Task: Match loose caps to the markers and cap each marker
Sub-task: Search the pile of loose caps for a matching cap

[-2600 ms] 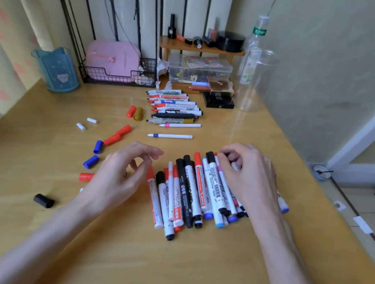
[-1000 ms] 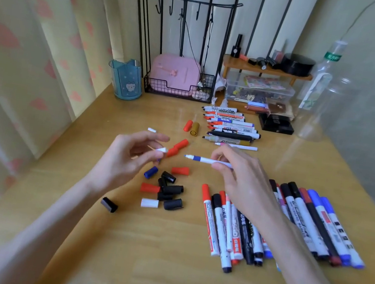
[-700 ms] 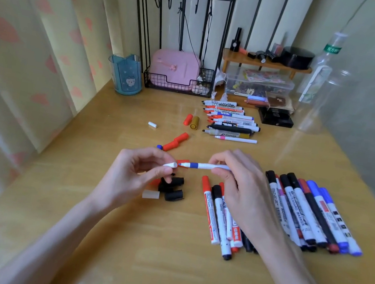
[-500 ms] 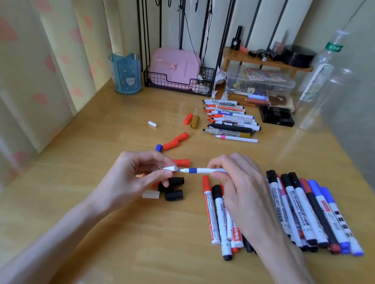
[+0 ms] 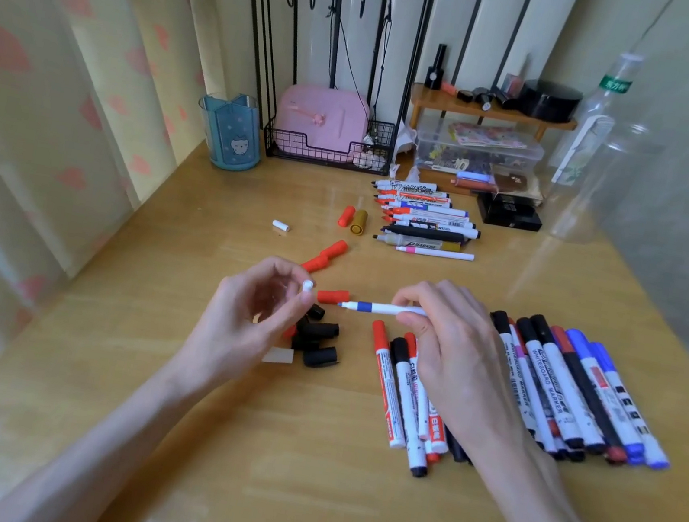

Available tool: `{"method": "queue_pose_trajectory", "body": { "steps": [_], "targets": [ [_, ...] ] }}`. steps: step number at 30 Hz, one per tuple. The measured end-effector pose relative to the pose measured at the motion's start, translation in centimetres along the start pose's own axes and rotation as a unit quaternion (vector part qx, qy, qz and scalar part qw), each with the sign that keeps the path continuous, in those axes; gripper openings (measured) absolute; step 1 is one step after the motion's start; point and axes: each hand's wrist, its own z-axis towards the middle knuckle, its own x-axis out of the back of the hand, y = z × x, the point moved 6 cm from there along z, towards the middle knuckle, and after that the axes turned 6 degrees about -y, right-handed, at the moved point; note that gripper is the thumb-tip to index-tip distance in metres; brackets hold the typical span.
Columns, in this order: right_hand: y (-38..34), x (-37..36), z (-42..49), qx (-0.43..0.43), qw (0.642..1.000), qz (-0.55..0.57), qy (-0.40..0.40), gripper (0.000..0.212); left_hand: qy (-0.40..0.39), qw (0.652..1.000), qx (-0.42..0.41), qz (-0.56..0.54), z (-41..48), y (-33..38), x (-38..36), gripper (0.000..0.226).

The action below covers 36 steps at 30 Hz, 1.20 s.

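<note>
Held item: your right hand (image 5: 449,360) pinches a slim white marker (image 5: 384,309), a smooth plastic barrel with a blue band. It is held level above the middle of the desk (image 5: 294,494), bare tip pointing left. Your left hand (image 5: 247,326) pinches a small white cap (image 5: 307,286), a short round tube, between thumb and curled fingertips; it is near the tip but not touching it. Loose caps on the glossy yellow wood: one red cap (image 5: 333,296) just behind the tip; a heap of black caps (image 5: 318,333), stubby cylinders, beside your left hand; a pale white cap (image 5: 279,356) at the heap's near side; a pair of red caps (image 5: 325,257) laid end to end farther back; a stray white cap (image 5: 280,225) towards the left edge; an orange-red cap (image 5: 346,216) touching a gold cap (image 5: 358,221). Capped markers, thick white barrels with printed labels: a near fan (image 5: 399,388) partly under your right hand, and a right fan (image 5: 576,390) towards the right edge, capped black, red and blue. Near the far edge is a tidy marker row (image 5: 427,220) lying crosswise, with a slim pink-banded marker (image 5: 435,253) nearest you. Along the far edge: a translucent blue cup (image 5: 229,132), a black wire basket (image 5: 328,157) holding a rounded pink case (image 5: 321,118), a small wooden shelf (image 5: 490,112) over a clear plastic box (image 5: 480,147), and a clear bottle (image 5: 603,121) at the far right corner.
</note>
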Motion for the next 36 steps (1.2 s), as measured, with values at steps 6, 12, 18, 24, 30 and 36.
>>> {"method": "queue_pose_trajectory", "body": {
  "steps": [6, 12, 18, 24, 30, 36],
  "targets": [
    [-0.2, -0.2, -0.1, 0.003, 1.000, -0.008, 0.001, 0.013, -0.037, 0.992, 0.029, -0.118, -0.3, -0.4, -0.6, 0.017],
    [-0.2, -0.1, -0.2, 0.002, 1.000, -0.006, 0.002, 0.015, -0.050, 0.991, 0.032, -0.116, -0.3, -0.4, -0.8, 0.018],
    [-0.7, 0.0, -0.3, 0.003, 1.000, -0.006, -0.005, 0.009, -0.063, 0.991, 0.040, -0.111, -0.3, -0.7, -0.9, 0.016],
    [-0.8, -0.5, -0.4, 0.012, 1.000, 0.001, -0.021, 0.004, -0.061, 0.995, 0.058, -0.053, -0.3, -1.1, -1.0, 0.016],
    [-1.3, -1.2, -0.6, 0.015, 1.000, 0.017, -0.019, 0.005, -0.066, 0.994, 0.032, 0.078, -0.6, -1.1, -1.3, 0.012],
    [-1.0, -1.5, -0.8, -0.005, 0.999, 0.045, 0.002, 0.012, -0.033, 0.992, -0.002, 0.125, -0.3, -0.5, -1.3, 0.016]
  ]
}}
